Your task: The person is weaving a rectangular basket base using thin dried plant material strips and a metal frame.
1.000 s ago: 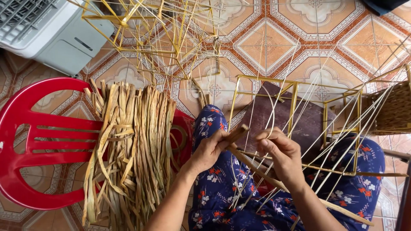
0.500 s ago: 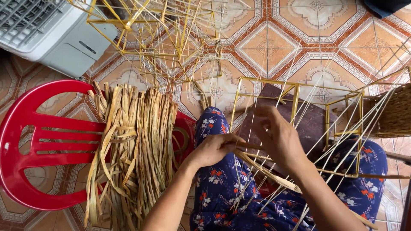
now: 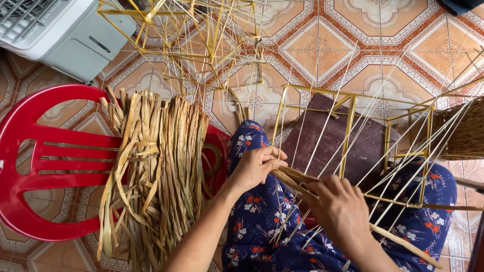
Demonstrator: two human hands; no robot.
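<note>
Two hands work one flat dried fibre strip over the lap, against the lower bar of a yellow wire frame. The left hand has its fingers clenched around the strip's near end; the right hand presses fingers down on it, grasping it against thin white spokes. A bundle of dried strips lies draped over a red plastic chair to the left. Patterned floor tiles surround them.

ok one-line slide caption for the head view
Left hand and right hand work a dried fibre strip at a yellow wire frame over the lap.
</note>
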